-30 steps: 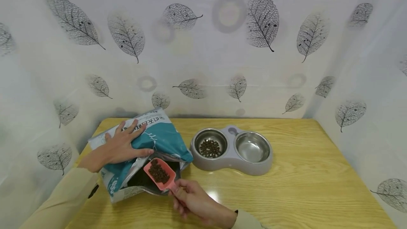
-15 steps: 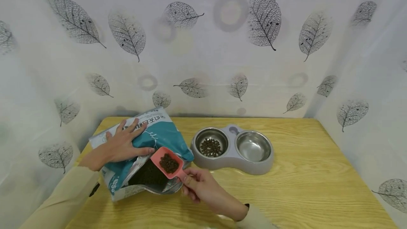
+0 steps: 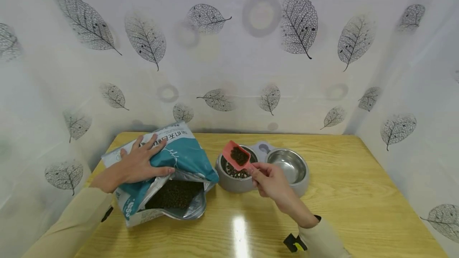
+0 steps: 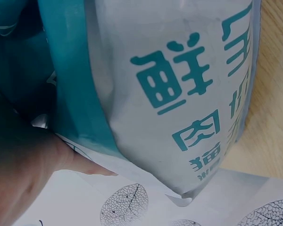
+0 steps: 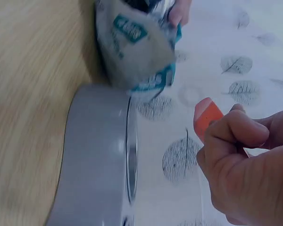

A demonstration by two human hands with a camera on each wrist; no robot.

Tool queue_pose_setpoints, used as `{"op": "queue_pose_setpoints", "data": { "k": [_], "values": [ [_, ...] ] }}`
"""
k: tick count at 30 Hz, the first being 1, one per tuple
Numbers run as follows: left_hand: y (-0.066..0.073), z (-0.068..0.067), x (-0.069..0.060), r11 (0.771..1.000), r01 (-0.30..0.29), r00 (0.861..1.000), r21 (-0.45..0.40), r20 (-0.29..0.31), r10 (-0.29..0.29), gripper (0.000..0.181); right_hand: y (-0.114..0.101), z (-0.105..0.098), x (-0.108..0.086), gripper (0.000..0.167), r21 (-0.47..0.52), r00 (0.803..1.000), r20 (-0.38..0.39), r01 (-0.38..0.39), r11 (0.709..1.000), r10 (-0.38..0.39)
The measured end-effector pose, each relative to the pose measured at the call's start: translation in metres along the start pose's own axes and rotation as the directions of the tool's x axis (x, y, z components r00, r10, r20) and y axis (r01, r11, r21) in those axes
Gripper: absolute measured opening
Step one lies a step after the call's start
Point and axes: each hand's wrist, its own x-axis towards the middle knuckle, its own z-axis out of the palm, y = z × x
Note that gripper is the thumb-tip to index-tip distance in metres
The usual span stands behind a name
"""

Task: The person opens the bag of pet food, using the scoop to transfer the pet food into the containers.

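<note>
My right hand (image 3: pixel 272 182) grips the handle of a pink scoop (image 3: pixel 229 151) that carries brown kibble (image 3: pixel 239 156). The scoop hovers over the left steel bowl of a grey double feeder (image 3: pixel 234 185), and some kibble lies in that bowl. In the right wrist view, curled fingers (image 5: pixel 226 136) hold the scoop above the feeder's rim. My left hand (image 3: pixel 138 166) lies with spread fingers on a teal and white pet food bag (image 3: pixel 188 152). The bag rests on its side, its mouth gaping toward me with kibble inside.
The feeder's right steel bowl (image 3: pixel 287 166) holds nothing visible. A wooden table (image 3: pixel 351 194) carries everything, and a leaf-patterned curtain (image 3: pixel 222 63) hangs behind it and at both sides.
My right hand has carried the loaded scoop from the bag's mouth up and right to above the left bowl. My left hand stays on the bag.
</note>
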Motion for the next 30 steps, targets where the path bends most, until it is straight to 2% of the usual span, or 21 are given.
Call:
{"op": "queue_pose_setpoints", "data": {
  "k": [2,4,8,10,15,20,26,30],
  "values": [
    [0.0,0.0,0.0,1.0,0.0,1.0,-0.002,-0.001,0.0,0.109,0.002,-0.008,0.003,0.03,-0.077,0.998,-0.064,0.011,0.997,-0.016],
    [-0.001,0.0,0.0,1.0,0.0,1.0,-0.004,-0.002,0.0,0.109,0.005,-0.013,0.007,0.028,-0.191,0.99,-0.134,0.025,0.981,-0.051],
    [0.0,0.0,0.0,1.0,0.002,1.0,-0.009,-0.003,-0.002,0.109,0.012,-0.02,0.014,0.027,-0.416,0.966,-0.22,0.032,0.909,-0.135],
    [0.0,0.0,0.0,1.0,0.004,1.0,-0.009,0.001,-0.004,0.109,0.015,-0.023,0.017,0.029,-0.479,0.958,-0.233,0.036,0.877,-0.166],
    [0.001,0.001,0.001,1.0,0.007,1.0,-0.005,0.007,-0.007,0.109,0.022,-0.026,0.025,0.028,-0.587,0.942,-0.215,0.086,0.805,-0.257],
    [0.001,0.0,0.001,1.0,0.004,1.0,-0.009,0.002,-0.004,0.109,0.029,-0.024,0.03,0.02,-0.694,0.912,-0.176,0.152,0.703,-0.371],
    [0.002,-0.001,0.002,1.0,0.003,1.0,-0.008,0.001,-0.003,0.109,0.037,-0.015,0.035,0.009,-0.749,0.887,-0.054,0.267,0.606,-0.458],
    [0.002,0.0,0.002,1.0,0.003,1.0,-0.004,-0.002,-0.003,0.109,0.04,-0.01,0.037,0.007,-0.77,0.875,0.009,0.314,0.555,-0.483]
  ]
}}
